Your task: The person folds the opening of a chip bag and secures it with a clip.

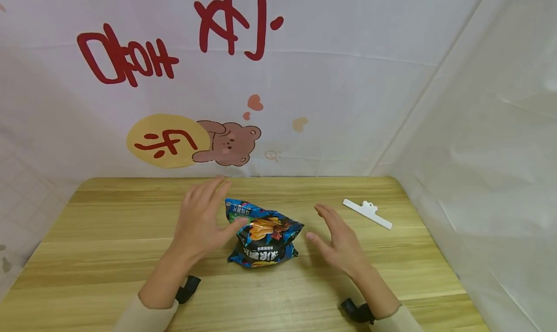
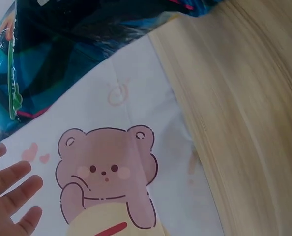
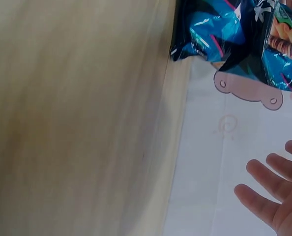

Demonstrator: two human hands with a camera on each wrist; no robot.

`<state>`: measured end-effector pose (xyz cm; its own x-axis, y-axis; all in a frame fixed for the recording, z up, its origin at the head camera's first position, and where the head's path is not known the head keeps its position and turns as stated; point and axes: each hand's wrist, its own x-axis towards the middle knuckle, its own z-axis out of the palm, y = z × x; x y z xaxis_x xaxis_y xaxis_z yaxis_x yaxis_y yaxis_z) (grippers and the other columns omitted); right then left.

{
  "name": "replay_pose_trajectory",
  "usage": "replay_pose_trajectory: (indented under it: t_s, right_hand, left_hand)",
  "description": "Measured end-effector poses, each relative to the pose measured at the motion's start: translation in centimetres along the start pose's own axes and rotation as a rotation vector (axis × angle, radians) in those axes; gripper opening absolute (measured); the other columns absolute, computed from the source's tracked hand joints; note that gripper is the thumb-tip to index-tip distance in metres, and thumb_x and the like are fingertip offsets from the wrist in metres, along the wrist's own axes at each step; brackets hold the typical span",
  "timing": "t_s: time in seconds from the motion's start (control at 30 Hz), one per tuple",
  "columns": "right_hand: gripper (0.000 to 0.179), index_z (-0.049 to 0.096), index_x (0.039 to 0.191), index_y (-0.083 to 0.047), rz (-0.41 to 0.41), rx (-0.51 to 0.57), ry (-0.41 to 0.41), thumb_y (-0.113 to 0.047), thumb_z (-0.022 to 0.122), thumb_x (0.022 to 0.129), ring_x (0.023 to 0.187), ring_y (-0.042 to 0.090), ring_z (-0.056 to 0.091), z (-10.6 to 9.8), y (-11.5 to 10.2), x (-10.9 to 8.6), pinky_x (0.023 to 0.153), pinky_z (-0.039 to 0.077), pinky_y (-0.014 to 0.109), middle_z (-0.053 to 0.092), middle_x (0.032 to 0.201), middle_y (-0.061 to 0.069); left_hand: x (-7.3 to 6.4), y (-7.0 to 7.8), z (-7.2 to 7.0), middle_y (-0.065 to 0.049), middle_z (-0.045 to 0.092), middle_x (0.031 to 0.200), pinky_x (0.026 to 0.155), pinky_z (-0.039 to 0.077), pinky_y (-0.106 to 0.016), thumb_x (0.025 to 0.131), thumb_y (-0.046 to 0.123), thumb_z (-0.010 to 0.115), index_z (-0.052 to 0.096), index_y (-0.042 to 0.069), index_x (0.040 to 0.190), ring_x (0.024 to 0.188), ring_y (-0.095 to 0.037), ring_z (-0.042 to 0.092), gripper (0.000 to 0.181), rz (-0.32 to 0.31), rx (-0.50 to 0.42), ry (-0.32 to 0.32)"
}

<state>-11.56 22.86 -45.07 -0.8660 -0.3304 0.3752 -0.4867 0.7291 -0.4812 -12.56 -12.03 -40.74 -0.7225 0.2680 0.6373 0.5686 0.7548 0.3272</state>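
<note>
Through the head feed I'm watching a white backdrop [image 1: 348, 105] rising behind a pale wood-grain table [image 1: 109, 235] with rounded far corners. Large red characters [image 1: 115, 56] are spreading across it; below, a printed brown bear [image 1: 228, 146] is holding a yellow disc [image 1: 143, 138]. Creased whitish sheeting [image 1: 491, 177] is flanking the right, soft light brushing its folds.

The snack bag [image 3: 239, 39] is cut off in both wrist views
</note>
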Motion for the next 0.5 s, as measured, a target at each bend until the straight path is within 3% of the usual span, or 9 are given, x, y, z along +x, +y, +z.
replay_pose_trajectory:
  t_s: [0.23, 0.5]
  right_hand:
    - [0.062, 0.052, 0.149, -0.009, -0.002, 0.08, 0.012, -0.025, 0.078, 0.095, 0.123, 0.03, 0.064, 0.7, -0.8, 0.2, 0.093, 0.055, 0.054, 0.062, 0.141, 0.012]
    - [0.056, 0.056, 0.146, -0.009, -0.007, 0.204, 0.016, -0.019, 0.078, 0.095, 0.119, 0.027, 0.066, 1.0, -2.0, 0.7, 0.089, 0.057, 0.051, 0.065, 0.138, 0.01]
  left_hand:
    - [0.4, 0.9, 0.5, -0.019, 0.059, 0.143, 0.1, 0.041, -0.062, 0.095, 0.08, 0.045, 0.061, 0.004, 0.141, 0.128, -0.042, 0.055, 0.09, 0.018, -0.001, 0.003]
    - [0.9, 1.9, 1.3, -0.016, 0.064, 0.137, 0.099, 0.043, -0.059, 0.094, 0.065, 0.065, 0.06, 0.005, 0.143, 0.124, -0.039, 0.059, 0.078, 0.069, -0.028, 0.011]
